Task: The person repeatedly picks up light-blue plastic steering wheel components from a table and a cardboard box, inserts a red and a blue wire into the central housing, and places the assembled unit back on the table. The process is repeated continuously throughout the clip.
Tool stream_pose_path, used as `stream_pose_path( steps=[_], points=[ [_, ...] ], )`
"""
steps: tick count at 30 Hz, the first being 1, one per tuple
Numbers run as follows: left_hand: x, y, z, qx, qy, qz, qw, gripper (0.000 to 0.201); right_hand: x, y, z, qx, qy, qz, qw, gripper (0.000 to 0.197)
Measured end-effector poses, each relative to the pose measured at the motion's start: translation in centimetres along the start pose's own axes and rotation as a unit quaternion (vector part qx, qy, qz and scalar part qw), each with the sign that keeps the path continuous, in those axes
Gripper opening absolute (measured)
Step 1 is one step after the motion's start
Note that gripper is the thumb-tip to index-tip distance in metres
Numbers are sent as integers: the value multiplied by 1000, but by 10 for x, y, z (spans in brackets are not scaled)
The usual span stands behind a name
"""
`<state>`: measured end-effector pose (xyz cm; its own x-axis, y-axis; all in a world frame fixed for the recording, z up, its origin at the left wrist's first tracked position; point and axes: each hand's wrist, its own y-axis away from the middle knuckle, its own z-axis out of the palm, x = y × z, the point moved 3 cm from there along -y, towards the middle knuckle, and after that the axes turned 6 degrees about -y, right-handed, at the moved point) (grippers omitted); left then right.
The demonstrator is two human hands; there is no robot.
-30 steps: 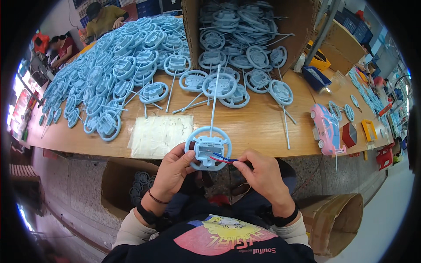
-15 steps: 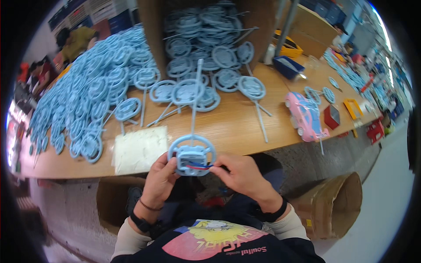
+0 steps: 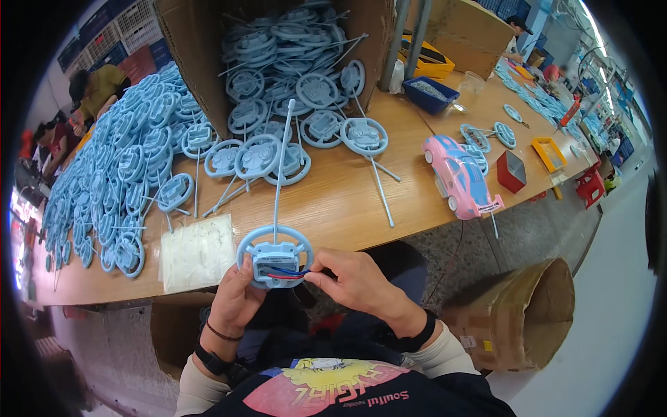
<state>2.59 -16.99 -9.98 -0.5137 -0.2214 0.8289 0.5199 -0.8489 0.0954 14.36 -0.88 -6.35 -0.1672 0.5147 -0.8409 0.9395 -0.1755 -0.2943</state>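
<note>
A light-blue toy steering-wheel remote control (image 3: 300, 236) with a long upright antenna is held over the table's front edge. My left hand (image 3: 236, 295) is closed on its left lower rim, the thumb on the near face. The hub has an open rectangular recess facing me. Thin red and dark-blue wires (image 3: 286, 272) run across that recess. My right hand (image 3: 354, 278) pinches their right end between thumb and fingers; the wire tips are hidden there. Just left of the remote lies a whitish flat sheet pack (image 3: 197, 254) on the table.
Similar remotes form a large heap (image 3: 132, 160) at left and fill a cardboard box (image 3: 187, 55) at the back. A pink toy car (image 3: 451, 167), a red box (image 3: 511, 172) and a blue tray (image 3: 431, 97) stand to the right. A carton (image 3: 479, 313) sits on the floor.
The whole view has shifted, so the table things appear farther left. Both hands keep hold of the remote and its wires, with the wires lying a little differently across the recess.
</note>
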Motion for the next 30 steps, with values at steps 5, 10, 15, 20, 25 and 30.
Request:
stream_pose_path(
  steps=[5, 10, 15, 20, 25, 30],
  points=[
    [-7, -3, 5, 104, 73, 39, 991, 36, 7, -4, -1, 21, -31, -9, 999, 17],
    [-14, 7, -1, 142, 96, 91, 981, 35, 10, -10, 8, -27, -5, -25, 999, 17],
    [-8, 34, -6, 132, 92, 80, 984, 37, -6, -8, 24, -44, -18, -38, 998, 16],
    [0, 46, -31, 63, 74, 78, 992, 41, -27, -3, 47, -1, -8, -40, 999, 15],
    [6, 56, -42, 42, 111, 88, 989, 39, -46, -5, 63, 0, 49, -7, 999, 16],
    [0, 62, -46, 51, 125, 88, 987, 38, -53, -3, 71, 8, 85, 2, 996, 17]
  ],
)
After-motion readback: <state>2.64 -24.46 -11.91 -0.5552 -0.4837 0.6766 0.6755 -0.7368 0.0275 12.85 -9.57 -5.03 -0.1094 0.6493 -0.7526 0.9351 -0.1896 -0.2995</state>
